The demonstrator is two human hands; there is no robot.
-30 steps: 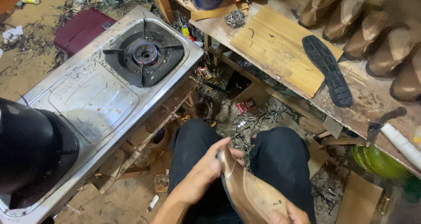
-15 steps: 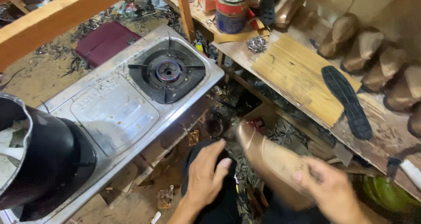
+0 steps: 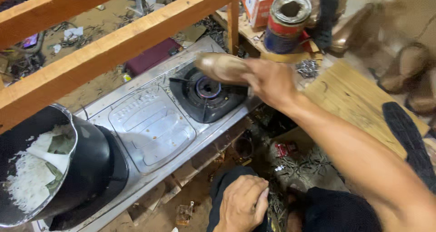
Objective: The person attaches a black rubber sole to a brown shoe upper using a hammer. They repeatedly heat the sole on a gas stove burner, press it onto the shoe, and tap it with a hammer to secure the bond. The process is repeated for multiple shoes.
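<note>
Head view: right hand [image 3: 271,80] grips a blurred tan shoe [image 3: 222,67] over the burner [image 3: 208,87]; left hand [image 3: 243,204] rests loosely curled, empty.

The shoe [image 3: 222,67] is tan and glossy, with a smooth, rounded toe. It lies roughly level, toe pointing left, held up in the air by its rear end, which is hidden in the grip. It hangs just above the lit burner [image 3: 208,87], where a small blue flame ring shows.
</note>
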